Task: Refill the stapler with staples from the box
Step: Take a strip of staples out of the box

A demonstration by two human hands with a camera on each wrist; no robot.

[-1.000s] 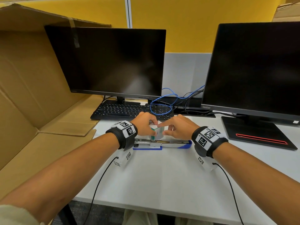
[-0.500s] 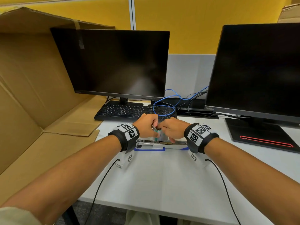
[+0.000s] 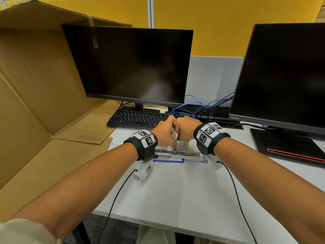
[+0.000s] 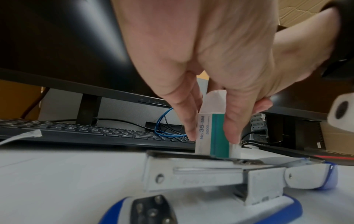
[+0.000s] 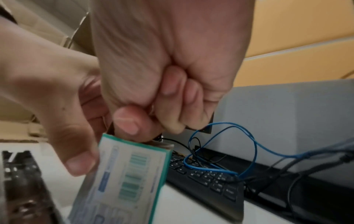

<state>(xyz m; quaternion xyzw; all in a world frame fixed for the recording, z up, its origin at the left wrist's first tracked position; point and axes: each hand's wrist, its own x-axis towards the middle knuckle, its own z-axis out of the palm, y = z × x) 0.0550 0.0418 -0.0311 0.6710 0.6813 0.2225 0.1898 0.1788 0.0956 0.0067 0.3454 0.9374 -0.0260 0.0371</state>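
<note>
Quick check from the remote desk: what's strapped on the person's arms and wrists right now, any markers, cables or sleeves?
Each bare forearm wears a black wrist strap carrying white blocks printed with black square markers: left wristband, right wristband. A white marked camera housing hangs under the left wrist; another sits under the right. A thin black cable trails from each. A pale beige sleeve shows at the left upper arm.

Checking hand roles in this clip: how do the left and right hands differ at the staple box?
The left hand grips the staple box by its sides, fingers extended downward; the right hand is curled, fingertips at the box's open top. Both hover over the opened stapler.
</note>
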